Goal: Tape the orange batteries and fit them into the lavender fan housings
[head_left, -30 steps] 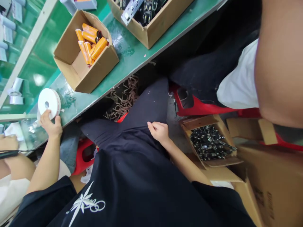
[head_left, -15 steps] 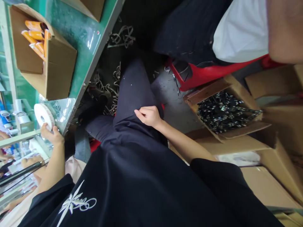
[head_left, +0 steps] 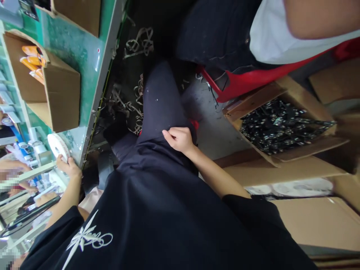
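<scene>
At the edge of the green bench, my left hand (head_left: 69,165) has its thumb and fingers closed on the lower rim of a white roll (head_left: 58,147). The roll stands tilted, its flat side partly showing. My right hand (head_left: 179,139) is a loose fist resting on my dark trouser leg (head_left: 161,101), thumb against the curled fingers, with no object visible in it. An open cardboard box (head_left: 63,93) holding several orange tubes (head_left: 33,60) is on the bench beyond the roll.
The green bench (head_left: 80,52) has a metal edge at left. Pale strip scraps (head_left: 139,42) lie on the floor. At right are a red stool (head_left: 247,83), a seated person's dark trousers (head_left: 213,33), a carton of black shiny parts (head_left: 275,125) and more cardboard (head_left: 317,221).
The view has shifted, so the bench box appears further left and lower, and the parts carton further right. Both hands keep the same poses. The neighbouring person's arm has moved left in view.
</scene>
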`<state>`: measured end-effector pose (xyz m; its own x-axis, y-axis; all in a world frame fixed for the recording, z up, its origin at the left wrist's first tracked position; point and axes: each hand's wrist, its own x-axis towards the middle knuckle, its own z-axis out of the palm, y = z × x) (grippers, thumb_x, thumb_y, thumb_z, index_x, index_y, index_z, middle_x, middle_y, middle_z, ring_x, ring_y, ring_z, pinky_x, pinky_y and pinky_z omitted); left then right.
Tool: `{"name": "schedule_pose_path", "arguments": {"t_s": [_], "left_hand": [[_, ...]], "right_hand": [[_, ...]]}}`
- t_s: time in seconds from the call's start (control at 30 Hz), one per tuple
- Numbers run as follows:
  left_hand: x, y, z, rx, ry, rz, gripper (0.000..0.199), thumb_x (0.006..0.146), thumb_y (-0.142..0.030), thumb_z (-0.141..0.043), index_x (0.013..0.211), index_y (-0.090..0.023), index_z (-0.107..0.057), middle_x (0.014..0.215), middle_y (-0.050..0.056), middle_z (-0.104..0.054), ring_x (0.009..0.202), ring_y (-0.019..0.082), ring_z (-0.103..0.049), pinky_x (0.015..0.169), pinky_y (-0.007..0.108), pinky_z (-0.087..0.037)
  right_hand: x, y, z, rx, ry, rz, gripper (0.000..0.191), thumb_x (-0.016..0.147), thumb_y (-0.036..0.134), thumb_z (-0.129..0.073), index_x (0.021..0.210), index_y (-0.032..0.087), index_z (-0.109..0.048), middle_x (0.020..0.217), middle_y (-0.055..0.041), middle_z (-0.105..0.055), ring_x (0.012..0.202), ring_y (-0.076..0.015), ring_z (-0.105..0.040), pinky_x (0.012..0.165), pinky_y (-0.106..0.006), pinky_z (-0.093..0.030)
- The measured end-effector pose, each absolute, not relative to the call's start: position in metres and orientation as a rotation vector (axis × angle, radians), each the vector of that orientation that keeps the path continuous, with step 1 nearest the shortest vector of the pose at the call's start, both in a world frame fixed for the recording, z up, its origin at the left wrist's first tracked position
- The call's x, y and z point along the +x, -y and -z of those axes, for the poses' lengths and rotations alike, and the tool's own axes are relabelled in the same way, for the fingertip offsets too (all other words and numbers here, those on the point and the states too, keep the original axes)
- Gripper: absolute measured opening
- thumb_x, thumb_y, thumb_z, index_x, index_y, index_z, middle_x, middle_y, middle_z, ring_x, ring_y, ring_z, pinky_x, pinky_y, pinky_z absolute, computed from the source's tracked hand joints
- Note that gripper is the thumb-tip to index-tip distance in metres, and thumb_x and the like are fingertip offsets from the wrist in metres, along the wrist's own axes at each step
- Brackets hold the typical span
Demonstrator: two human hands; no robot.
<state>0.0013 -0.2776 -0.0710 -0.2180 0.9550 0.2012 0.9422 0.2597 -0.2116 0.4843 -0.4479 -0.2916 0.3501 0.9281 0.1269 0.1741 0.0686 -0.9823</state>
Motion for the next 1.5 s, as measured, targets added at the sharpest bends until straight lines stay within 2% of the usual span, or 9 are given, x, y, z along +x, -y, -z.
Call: {"name": "schedule_pose_path", "arguments": {"t_s": [0.23,0.4,0.63,0.77,0.87,1.07,1.3,1.5], "left_hand": [[0.005,0.282,0.07,-1.741,2.276,-0.069,0.061,0.094,-0.03,-0.042,0.15,-0.005,-0.034,0.154,0.026,-0.044,0.148,0.035,-0.041,0.128,0.053,-0.026],[0.007,0.285,0.07,-1.738,2.266,-0.004,0.062,0.094,-0.028,-0.045,0.15,-0.003,-0.039,0.156,0.027,-0.045,0.151,0.036,-0.041,0.129,0.051,-0.027],[0.012,0.284,0.068,-1.752,2.267,0.024,0.062,0.091,-0.03,-0.047,0.147,-0.004,-0.044,0.152,0.029,-0.048,0.15,0.042,-0.043,0.127,0.058,-0.028],[0.013,0.281,0.068,-1.739,2.255,0.008,0.064,0.087,-0.031,-0.046,0.146,-0.007,-0.043,0.15,0.027,-0.048,0.149,0.044,-0.043,0.125,0.062,-0.03],[0.01,0.279,0.069,-1.746,2.26,-0.022,0.066,0.086,-0.038,-0.044,0.146,-0.008,-0.043,0.151,0.027,-0.047,0.149,0.046,-0.042,0.124,0.065,-0.028],[0.01,0.281,0.067,-1.797,2.255,-0.066,0.073,0.087,-0.052,-0.039,0.149,-0.013,-0.039,0.152,0.028,-0.044,0.15,0.048,-0.039,0.125,0.068,-0.024],[0.016,0.284,0.066,-1.822,2.257,-0.02,0.075,0.081,-0.054,-0.041,0.149,-0.022,-0.04,0.154,0.025,-0.044,0.152,0.051,-0.037,0.123,0.073,-0.022],[0.014,0.286,0.07,-1.83,2.236,0.06,0.072,0.086,-0.05,-0.041,0.147,-0.013,-0.044,0.153,0.027,-0.047,0.15,0.048,-0.041,0.124,0.07,-0.024]], "right_hand": [[0.49,0.453,0.296,-1.31,1.036,-0.808,0.057,0.108,0.045,-0.044,0.058,0.024,-0.027,0.05,0.0028,-0.034,0.048,-0.0127,-0.032,0.056,-0.033,-0.027],[0.491,0.455,0.293,-1.297,1.036,-0.843,0.061,0.109,0.055,-0.039,0.058,0.024,-0.026,0.05,0.002,-0.036,0.049,-0.0127,-0.035,0.056,-0.033,-0.029],[0.487,0.463,0.294,-1.219,1.043,-0.809,0.058,0.111,0.046,-0.042,0.058,0.025,-0.027,0.051,0.0035,-0.034,0.048,-0.012,-0.031,0.056,-0.033,-0.027],[0.481,0.444,0.295,-1.244,1.001,-0.824,0.059,0.111,0.049,-0.042,0.059,0.024,-0.028,0.052,0.0044,-0.032,0.049,-0.0112,-0.03,0.056,-0.032,-0.026],[0.479,0.419,0.296,-1.277,1.004,-0.875,0.06,0.11,0.051,-0.044,0.058,0.024,-0.029,0.052,0.0041,-0.033,0.05,-0.0112,-0.032,0.057,-0.032,-0.025],[0.489,0.394,0.307,-1.364,0.921,-0.997,0.062,0.107,0.056,-0.049,0.055,0.022,-0.041,0.051,0.0033,-0.043,0.05,-0.0113,-0.04,0.057,-0.03,-0.027],[0.499,0.413,0.314,-1.401,0.825,-1.028,0.066,0.106,0.063,-0.048,0.055,0.022,-0.052,0.053,0.0006,-0.058,0.05,-0.0128,-0.05,0.056,-0.028,-0.035],[0.478,0.418,0.303,-1.325,0.851,-0.874,0.066,0.106,0.061,-0.049,0.054,0.022,-0.056,0.051,0.0002,-0.058,0.048,-0.0134,-0.053,0.057,-0.029,-0.04]]}}
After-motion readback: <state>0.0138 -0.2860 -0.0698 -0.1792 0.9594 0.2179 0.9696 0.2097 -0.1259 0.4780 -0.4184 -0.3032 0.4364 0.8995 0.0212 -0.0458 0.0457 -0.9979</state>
